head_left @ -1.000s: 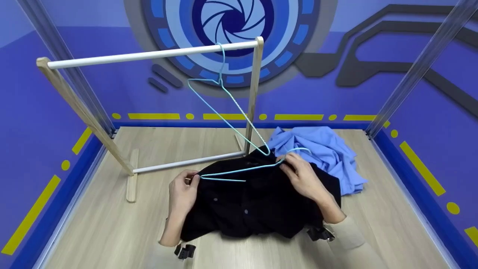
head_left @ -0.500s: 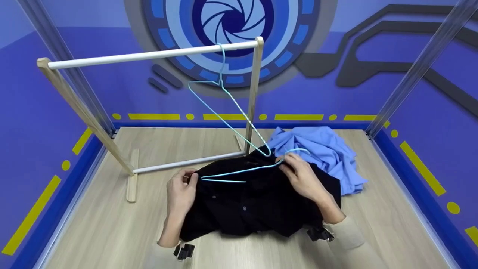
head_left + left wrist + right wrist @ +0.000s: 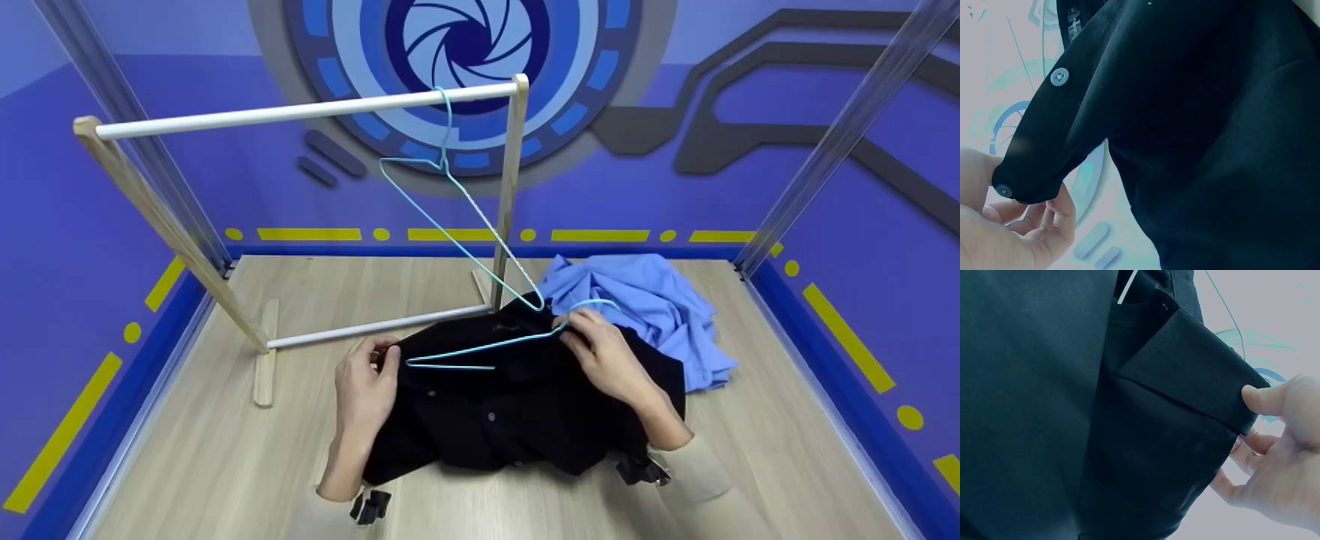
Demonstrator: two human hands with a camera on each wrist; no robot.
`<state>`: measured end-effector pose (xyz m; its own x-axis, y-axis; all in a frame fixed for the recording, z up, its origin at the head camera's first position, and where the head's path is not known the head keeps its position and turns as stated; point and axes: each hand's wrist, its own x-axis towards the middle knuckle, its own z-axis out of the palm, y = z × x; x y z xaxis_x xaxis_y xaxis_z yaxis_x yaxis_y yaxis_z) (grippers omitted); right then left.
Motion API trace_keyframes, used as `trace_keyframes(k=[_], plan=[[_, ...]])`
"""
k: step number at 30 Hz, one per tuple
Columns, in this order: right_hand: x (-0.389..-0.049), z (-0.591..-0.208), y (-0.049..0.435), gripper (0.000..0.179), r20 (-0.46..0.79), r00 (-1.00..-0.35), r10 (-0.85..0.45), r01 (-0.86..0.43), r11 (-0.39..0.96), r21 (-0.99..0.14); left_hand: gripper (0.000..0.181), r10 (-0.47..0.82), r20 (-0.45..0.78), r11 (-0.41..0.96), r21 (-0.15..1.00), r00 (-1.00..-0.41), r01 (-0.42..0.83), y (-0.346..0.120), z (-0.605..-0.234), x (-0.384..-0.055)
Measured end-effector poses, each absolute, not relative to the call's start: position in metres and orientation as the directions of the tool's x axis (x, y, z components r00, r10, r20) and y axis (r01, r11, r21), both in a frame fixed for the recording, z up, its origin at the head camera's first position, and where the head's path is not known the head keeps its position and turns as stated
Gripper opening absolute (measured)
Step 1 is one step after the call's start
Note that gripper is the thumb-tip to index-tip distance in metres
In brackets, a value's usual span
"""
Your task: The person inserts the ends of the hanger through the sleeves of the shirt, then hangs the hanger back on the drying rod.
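A black button-up shirt [image 3: 525,420] lies bunched over the table's middle. A light blue wire hanger [image 3: 487,346] lies across it, its right part tucked under the cloth. My left hand [image 3: 365,390] pinches the front edge of the shirt; the left wrist view shows the buttoned strip [image 3: 1059,77] between thumb and fingers. The hanger's left corner points at that hand, a small gap from the fingertips. At the collar [image 3: 1196,365], my right hand [image 3: 606,358] pinches the fabric between thumb and fingers, right beside the hanger's hook [image 3: 596,301].
Behind the shirt stands a wooden rack with a white rail [image 3: 300,112]. A second blue hanger [image 3: 457,180] hangs from it, its lower corner overlapping the shirt's collar. A crumpled light blue cloth garment [image 3: 645,307] lies at the back right. Purple-blue walls enclose the table [image 3: 195,450].
The hanger's left corner has shifted slightly down and right, away from my left fingertips. My left hand has moved a little left with the shirt edge. My right hand stays nearly still.
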<state>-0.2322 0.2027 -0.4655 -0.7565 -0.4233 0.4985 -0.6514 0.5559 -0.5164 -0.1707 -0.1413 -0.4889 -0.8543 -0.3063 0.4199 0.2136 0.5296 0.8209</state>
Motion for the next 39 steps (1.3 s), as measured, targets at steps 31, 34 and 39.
trace_keyframes(k=[31,34,39], plan=[[-0.231,-0.473,0.197,0.016,0.54,-0.719,-0.437,-0.689,0.549,-0.473,0.008,-0.249,0.441,0.474,0.832,-0.862,0.288,-0.127,-0.47,-0.157],[-0.231,-0.474,0.196,0.016,0.553,-0.709,-0.438,-0.698,0.547,-0.462,0.008,-0.235,0.459,0.477,0.823,-0.857,0.31,-0.124,-0.469,-0.155],[-0.231,-0.477,0.194,0.014,0.575,-0.693,-0.435,-0.709,0.553,-0.438,0.008,-0.2,0.481,0.475,0.81,-0.854,0.344,-0.118,-0.466,-0.15]])
